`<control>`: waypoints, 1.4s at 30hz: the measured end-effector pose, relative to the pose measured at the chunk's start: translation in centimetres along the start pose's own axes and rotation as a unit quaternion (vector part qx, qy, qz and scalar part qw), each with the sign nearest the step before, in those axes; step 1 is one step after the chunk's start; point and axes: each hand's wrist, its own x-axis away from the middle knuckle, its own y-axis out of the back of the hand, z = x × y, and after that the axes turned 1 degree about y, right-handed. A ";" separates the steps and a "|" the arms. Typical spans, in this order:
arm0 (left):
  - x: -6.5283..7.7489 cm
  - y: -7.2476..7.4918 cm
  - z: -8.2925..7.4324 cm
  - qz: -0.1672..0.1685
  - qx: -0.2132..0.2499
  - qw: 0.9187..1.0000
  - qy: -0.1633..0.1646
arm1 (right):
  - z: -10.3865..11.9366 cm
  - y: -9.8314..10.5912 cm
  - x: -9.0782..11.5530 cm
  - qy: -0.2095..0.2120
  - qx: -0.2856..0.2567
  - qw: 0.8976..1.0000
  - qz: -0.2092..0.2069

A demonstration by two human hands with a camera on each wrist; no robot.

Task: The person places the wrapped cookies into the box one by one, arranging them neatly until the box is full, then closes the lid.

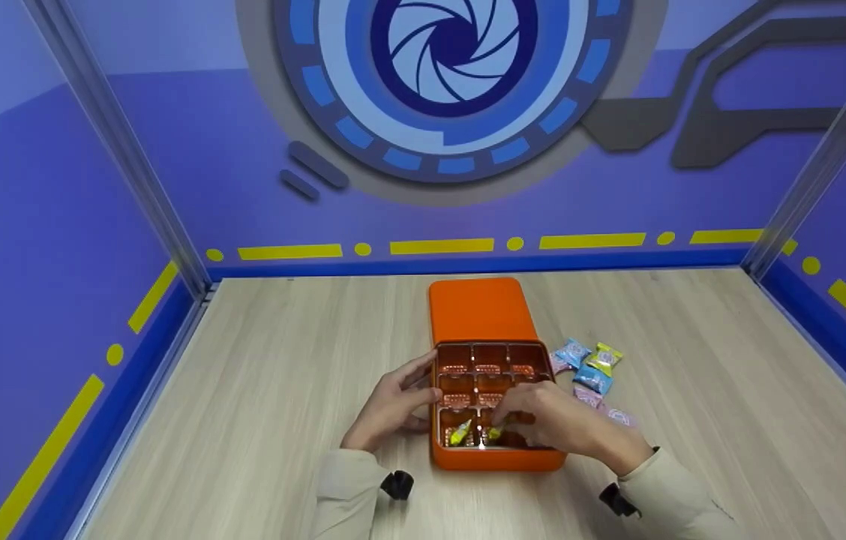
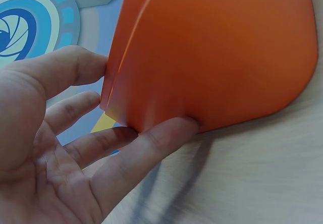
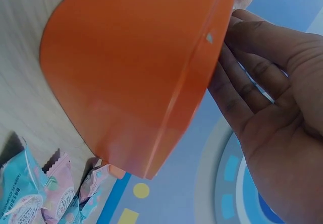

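While the left hand [image 1: 393, 405] braces the left side of the orange box [image 1: 498, 459] with its fingers spread and touching the wall, the right hand [image 1: 543, 412] dips into the front end, fingers bent down. The box sits on the wood-look counter [image 1: 303, 360], roughly in the middle, and has a clear divided tray [image 1: 474, 390] in it, three compartments by three. One yellow candy [image 1: 460, 433] is in the front left compartment, and a second yellow candy [image 1: 496, 433] is in the front middle one, right by the right fingertips. Can't really tell whether they're pinching it, since the rim hides them in the right wrist view. Just behind the box there's an orange lid [image 1: 479, 309]. Off to its right you've got a loose bunch of wrapped candies: blue ones [image 1: 592, 379], pink ones [image 1: 586, 396] and a yellow one [image 1: 604, 358].
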 end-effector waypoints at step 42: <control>0.0 -0.2 -0.2 -0.014 -0.005 1.000 0.007 | -2.7 3.8 2.0 -0.009 0.052 0.995 -0.081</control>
